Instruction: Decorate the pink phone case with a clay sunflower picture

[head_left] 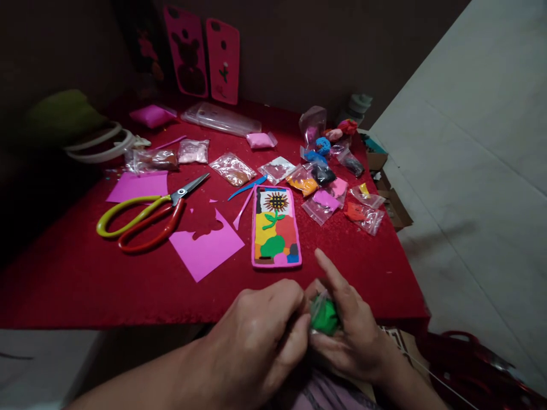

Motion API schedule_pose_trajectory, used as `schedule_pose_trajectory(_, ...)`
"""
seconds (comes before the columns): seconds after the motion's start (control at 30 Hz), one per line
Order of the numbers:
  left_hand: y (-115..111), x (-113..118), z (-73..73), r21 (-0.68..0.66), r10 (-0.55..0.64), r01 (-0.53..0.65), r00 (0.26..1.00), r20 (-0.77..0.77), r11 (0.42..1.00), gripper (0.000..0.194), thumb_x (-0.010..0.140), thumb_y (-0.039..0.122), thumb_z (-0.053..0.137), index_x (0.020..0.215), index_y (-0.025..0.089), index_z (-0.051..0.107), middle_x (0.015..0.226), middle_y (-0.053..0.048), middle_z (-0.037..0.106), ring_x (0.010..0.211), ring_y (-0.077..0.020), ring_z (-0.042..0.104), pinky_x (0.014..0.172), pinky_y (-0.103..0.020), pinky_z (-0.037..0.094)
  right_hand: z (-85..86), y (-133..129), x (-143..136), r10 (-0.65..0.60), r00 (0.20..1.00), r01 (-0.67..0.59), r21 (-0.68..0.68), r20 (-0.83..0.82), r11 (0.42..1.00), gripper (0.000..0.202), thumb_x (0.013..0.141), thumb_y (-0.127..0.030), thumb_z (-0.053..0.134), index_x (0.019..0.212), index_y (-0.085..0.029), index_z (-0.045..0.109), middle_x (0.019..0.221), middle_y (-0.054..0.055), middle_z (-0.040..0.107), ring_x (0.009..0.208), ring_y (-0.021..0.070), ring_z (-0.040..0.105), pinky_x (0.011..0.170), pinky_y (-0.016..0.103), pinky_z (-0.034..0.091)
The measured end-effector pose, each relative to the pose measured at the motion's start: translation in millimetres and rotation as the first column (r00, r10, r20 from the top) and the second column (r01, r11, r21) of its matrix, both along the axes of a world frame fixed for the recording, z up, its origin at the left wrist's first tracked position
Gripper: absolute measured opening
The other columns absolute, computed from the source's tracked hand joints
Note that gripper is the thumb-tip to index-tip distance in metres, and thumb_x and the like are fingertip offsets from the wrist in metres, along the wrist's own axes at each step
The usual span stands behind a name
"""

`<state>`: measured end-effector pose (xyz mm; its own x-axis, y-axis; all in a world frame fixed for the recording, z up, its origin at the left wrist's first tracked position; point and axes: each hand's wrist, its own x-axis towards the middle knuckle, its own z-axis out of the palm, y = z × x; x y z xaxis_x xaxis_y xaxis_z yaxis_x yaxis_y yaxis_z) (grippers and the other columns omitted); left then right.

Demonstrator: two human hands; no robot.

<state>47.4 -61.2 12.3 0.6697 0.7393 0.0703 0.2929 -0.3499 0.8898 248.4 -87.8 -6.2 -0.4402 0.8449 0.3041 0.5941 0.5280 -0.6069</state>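
Between my hands, in front of the table's near edge, is a small clear bag of green clay [325, 316]. My right hand [350, 319] cradles the bag, its index finger stretched out. Closed in a pinch, my left hand [269, 330] is at the bag's left side; its fingertips are partly hidden, and it seems to grip the plastic. Just beyond my hands lies a phone case [277, 228] with a pink rim, patches of coloured clay and a sunflower with a green stem.
Yellow-and-red-handled scissors [149, 219] lie left of a cut pink sheet [209, 245]. Blue and pink modelling tools [247, 188] rest beside the case. Several clay bags [322, 196] cover the right side of the red table [128, 296]. Two pink phone cases [224, 51] stand at the back.
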Motion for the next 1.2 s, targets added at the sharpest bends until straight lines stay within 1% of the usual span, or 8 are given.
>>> schedule_pose_trajectory(0.33,3.2,5.3,-6.2,0.268,0.091,-0.088,0.996,0.003,0.959,0.018,0.098,0.014,0.044,0.081,0.022,0.045,0.068,0.005,0.056,0.054,-0.0077,0.051,0.052,-0.020,0.038,-14.6,-5.3,4.9,-0.091,0.991,0.094,0.031,-0.096,0.995,0.089,0.089,-0.021,0.061,0.161,-0.021,0.009,0.090,0.004,0.071,0.068,0.0152,0.069,0.066,0.025,0.059)
schedule_pose_trajectory(0.43,2.5,5.0,-8.2,0.295,0.114,-0.110,0.993,0.004,0.949,0.015,0.098,0.013,0.044,0.086,0.021,0.047,0.071,0.005,0.057,0.057,-0.0069,0.054,0.055,-0.018,0.040,-11.4,-2.7,4.5,-0.157,0.988,0.157,0.130,-0.010,0.979,0.074,0.090,-0.025,0.060,0.156,-0.020,0.028,0.093,0.006,0.073,0.075,0.0190,0.073,0.074,0.031,0.062)
schedule_pose_trajectory(0.53,1.3,4.5,-11.2,0.305,0.137,-0.132,0.991,0.006,0.943,0.014,0.097,0.012,0.047,0.087,0.022,0.046,0.072,0.005,0.057,0.058,-0.0066,0.054,0.056,-0.018,0.040,-5.2,0.9,2.6,-0.177,0.983,0.160,0.229,0.057,0.960,0.049,0.092,-0.030,0.059,0.138,-0.018,0.048,0.088,0.007,0.075,0.074,0.0203,0.074,0.068,0.029,0.061)
schedule_pose_trajectory(0.6,0.8,4.9,-12.4,0.283,0.132,-0.133,0.991,0.023,0.950,0.014,0.096,0.011,0.047,0.090,0.023,0.046,0.074,0.006,0.057,0.060,-0.0059,0.055,0.057,-0.016,0.041,-2.7,2.9,0.9,-0.181,0.982,0.160,0.257,0.061,0.953,0.038,0.095,-0.033,0.056,0.129,-0.017,0.053,0.084,0.006,0.075,0.071,0.0195,0.074,0.064,0.027,0.060)
schedule_pose_trajectory(0.73,1.5,7.6,-13.8,0.241,0.160,-0.184,0.980,0.115,0.953,0.018,0.094,0.005,0.046,0.095,0.023,0.046,0.073,0.008,0.054,0.056,-0.0049,0.051,0.053,-0.014,0.038,-3.2,5.3,-1.3,-0.195,0.978,0.165,0.306,0.069,0.938,0.033,0.100,-0.038,0.050,0.123,-0.015,0.055,0.085,0.008,0.076,0.072,0.0189,0.075,0.065,0.026,0.059)
schedule_pose_trajectory(0.8,2.7,8.4,-14.7,0.279,0.160,-0.199,0.975,0.157,0.940,0.018,0.094,0.004,0.045,0.093,0.022,0.046,0.073,0.007,0.053,0.056,-0.0058,0.048,0.052,-0.015,0.038,-4.2,5.8,-1.6,-0.212,0.974,0.178,0.322,0.075,0.930,0.034,0.100,-0.040,0.049,0.121,-0.014,0.055,0.083,0.008,0.076,0.071,0.0187,0.075,0.064,0.026,0.059)
schedule_pose_trajectory(0.97,6.2,6.3,-16.0,0.372,0.088,-0.116,0.992,0.090,0.921,0.015,0.101,0.012,0.042,0.094,0.021,0.051,0.080,0.002,0.057,0.068,-0.0113,0.055,0.059,-0.020,0.045,-4.8,5.7,-1.6,-0.220,0.971,0.184,0.294,0.095,0.938,0.036,0.102,-0.040,0.045,0.123,-0.012,0.056,0.079,0.008,0.074,0.067,0.0182,0.073,0.060,0.025,0.058)
schedule_pose_trajectory(1.2,8.1,4.6,-19.5,0.330,0.049,-0.064,0.997,0.053,0.942,0.023,0.098,0.006,0.047,0.114,0.021,0.053,0.096,0.000,0.061,0.082,-0.0120,0.060,0.070,-0.021,0.050,-11.2,2.7,0.3,-0.260,0.966,0.251,0.245,0.006,0.936,0.049,0.092,-0.034,0.064,0.134,-0.011,0.053,0.112,0.015,0.075,0.094,0.0206,0.076,0.084,0.027,0.062)
